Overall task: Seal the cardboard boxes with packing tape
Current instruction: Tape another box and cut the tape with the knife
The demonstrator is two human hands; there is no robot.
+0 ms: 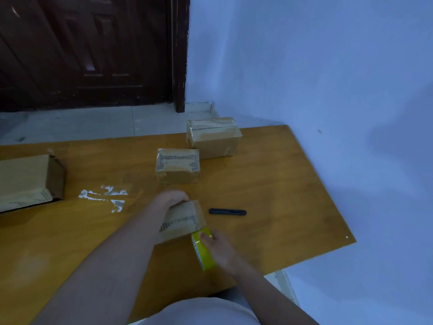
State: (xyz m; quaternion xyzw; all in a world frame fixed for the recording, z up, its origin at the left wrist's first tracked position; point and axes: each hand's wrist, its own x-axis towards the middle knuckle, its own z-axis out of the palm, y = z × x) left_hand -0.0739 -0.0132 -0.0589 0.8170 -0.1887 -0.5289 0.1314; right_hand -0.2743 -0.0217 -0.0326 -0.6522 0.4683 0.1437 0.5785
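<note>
Gripping a yellow packing tape roll, right hand sits nearest, fingers curled round it, roll touching the near corner of a small cardboard box. Left hand clamps that box at its far-left end, fingers over the top edge; box looks tilted, motion-blurred. Hands apart, box between them. Black utility knife lies on the bench just right of the box. Torn tape scraps stick to the bench left of the left hand. Beyond the hands: two taped boxes, nearer, farther. Far left: larger box.
</note>
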